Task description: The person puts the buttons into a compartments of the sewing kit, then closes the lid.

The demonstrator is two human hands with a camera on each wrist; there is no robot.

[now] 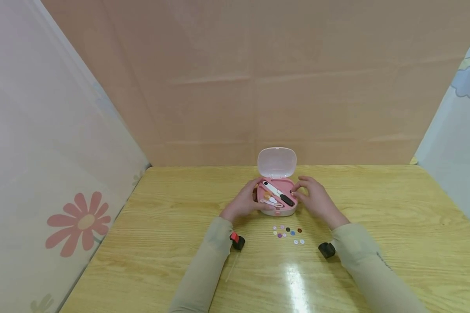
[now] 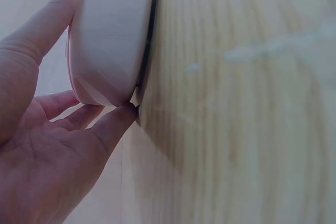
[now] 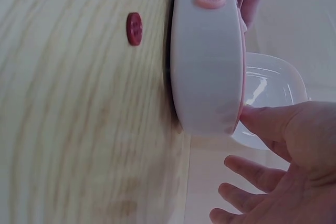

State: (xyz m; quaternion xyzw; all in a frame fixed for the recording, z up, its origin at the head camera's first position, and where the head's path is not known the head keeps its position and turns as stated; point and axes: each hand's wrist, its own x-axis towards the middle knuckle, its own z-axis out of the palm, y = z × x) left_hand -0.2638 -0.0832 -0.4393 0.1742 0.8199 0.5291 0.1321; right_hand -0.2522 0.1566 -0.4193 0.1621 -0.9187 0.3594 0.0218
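A white and pink sewing box (image 1: 278, 212) stands on the table with its clear lid (image 1: 277, 161) raised. In its pink tray lie white-and-black thread snips (image 1: 278, 193) and a looped pale tape (image 1: 271, 202). My left hand (image 1: 243, 202) holds the box's left end, thumb at the front and fingers round the side. At the right rim, my right hand (image 1: 317, 199) pinches a small dark button (image 1: 291, 191) between thumb and index finger over the tray; its other fingers are spread. The right wrist view hides the button behind the thumb.
In front of the box several loose buttons (image 1: 284, 235) lie scattered, with a dark red button (image 3: 134, 29) nearest the right side. A black wrist device (image 1: 327, 250) sits by the right sleeve, another with red (image 1: 238, 241) by the left. A brown backdrop (image 1: 254, 87) hangs behind the table.
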